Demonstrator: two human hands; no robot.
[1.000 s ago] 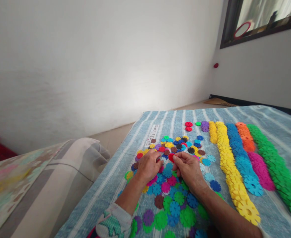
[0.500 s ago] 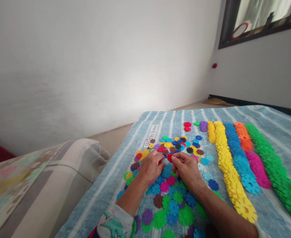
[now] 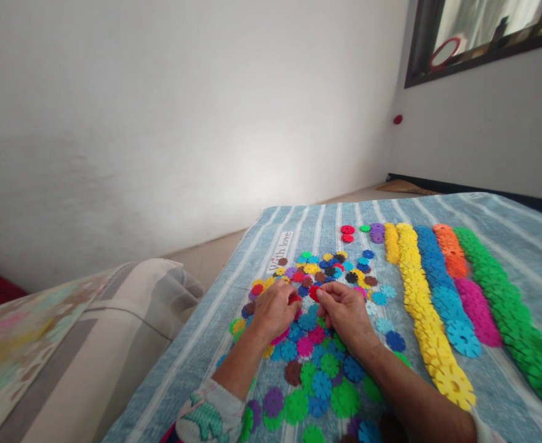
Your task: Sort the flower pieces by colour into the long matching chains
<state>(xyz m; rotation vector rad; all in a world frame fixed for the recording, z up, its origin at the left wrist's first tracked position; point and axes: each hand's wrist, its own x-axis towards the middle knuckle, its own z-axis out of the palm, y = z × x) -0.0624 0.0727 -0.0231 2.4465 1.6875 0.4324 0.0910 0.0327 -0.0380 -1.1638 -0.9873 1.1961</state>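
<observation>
My right hand [image 3: 344,315] is closed in a pinch on a red snowflake disc [image 3: 314,292] held just above a scatter of loose coloured discs [image 3: 319,363]. My left hand [image 3: 274,311] is closed too, fingers curled on another red disc [image 3: 293,299] at the edge of the pile. Both hands sit close together, nearly touching, over the striped blue cloth [image 3: 506,400].
Long rows of joined discs lie to the right: yellow [image 3: 425,320], blue [image 3: 441,289], orange [image 3: 450,255], pink [image 3: 478,311], green [image 3: 510,307]. Two red discs [image 3: 347,233] lie at the far end. A grey cushion [image 3: 127,320] lies left; a white wall stands behind.
My left hand has closed on a red disc and both hands have drifted slightly left; the view has shifted a little.
</observation>
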